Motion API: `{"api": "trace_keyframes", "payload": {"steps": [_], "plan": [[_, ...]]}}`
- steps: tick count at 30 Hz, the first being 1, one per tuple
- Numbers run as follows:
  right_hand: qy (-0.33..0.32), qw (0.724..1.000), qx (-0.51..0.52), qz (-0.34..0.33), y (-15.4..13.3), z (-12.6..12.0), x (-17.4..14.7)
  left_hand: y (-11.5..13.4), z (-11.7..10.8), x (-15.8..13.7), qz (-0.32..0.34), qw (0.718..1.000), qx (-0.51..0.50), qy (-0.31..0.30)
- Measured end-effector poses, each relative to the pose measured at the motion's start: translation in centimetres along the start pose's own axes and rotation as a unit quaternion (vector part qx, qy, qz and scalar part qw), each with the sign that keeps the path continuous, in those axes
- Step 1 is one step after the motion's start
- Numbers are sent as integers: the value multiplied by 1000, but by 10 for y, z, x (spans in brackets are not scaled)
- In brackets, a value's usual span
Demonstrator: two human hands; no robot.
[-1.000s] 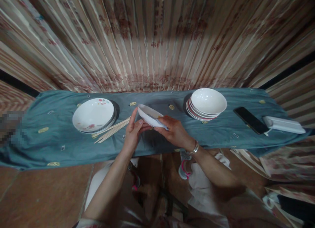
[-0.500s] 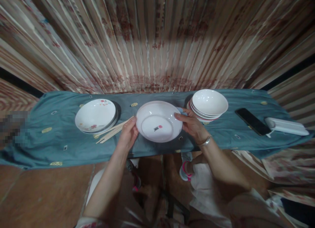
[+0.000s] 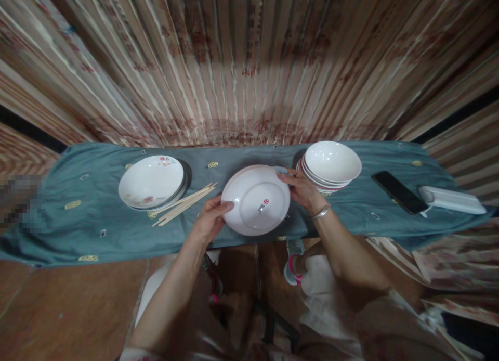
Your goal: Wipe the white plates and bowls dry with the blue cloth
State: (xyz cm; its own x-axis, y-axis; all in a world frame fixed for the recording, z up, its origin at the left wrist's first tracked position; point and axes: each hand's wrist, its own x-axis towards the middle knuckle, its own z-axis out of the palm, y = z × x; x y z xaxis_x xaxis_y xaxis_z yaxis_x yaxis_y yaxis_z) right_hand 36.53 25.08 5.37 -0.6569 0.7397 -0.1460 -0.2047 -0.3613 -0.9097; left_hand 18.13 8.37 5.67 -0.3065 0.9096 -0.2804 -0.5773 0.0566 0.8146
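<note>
Holding one white plate [image 3: 249, 223] with both hands, the person keeps its underside turned to the camera, so a small red and dark mark [image 3: 264, 204] is seen there. The left hand [image 3: 210, 219] grips the rim at about nine o'clock, with the thumb lying on the underside. The right hand [image 3: 306, 192] grips it near two o'clock; its fingers are closed on the rim, and a small light-blue patch [image 3: 281, 169] shows beside them, which I cannot identify. The plate is tilted, over the near middle of the teal tablecloth [image 3: 113, 246]; whether it touches the cloth, I cannot tell.

From this plate, the pale chopsticks [image 3: 183, 207] lie near, at nine o'clock, and behind them, also toward nine, stands the stack of floral plates [image 3: 150, 181]. Between two and three o'clock, just beyond the right hand, stands the stack of white bowls [image 3: 332, 163]. At three o'clock, farther away, lie a dark phone [image 3: 398, 192] and, next to it, a white device [image 3: 454, 198]. A pleated curtain [image 3: 249, 64] hangs at twelve o'clock.
</note>
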Motion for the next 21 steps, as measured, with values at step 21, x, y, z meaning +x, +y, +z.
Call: {"api": "trace_keyframes", "payload": {"steps": [21], "plan": [[168, 954, -82, -236, -9, 14, 6, -14, 17, 0, 31, 999, -16, 23]]}}
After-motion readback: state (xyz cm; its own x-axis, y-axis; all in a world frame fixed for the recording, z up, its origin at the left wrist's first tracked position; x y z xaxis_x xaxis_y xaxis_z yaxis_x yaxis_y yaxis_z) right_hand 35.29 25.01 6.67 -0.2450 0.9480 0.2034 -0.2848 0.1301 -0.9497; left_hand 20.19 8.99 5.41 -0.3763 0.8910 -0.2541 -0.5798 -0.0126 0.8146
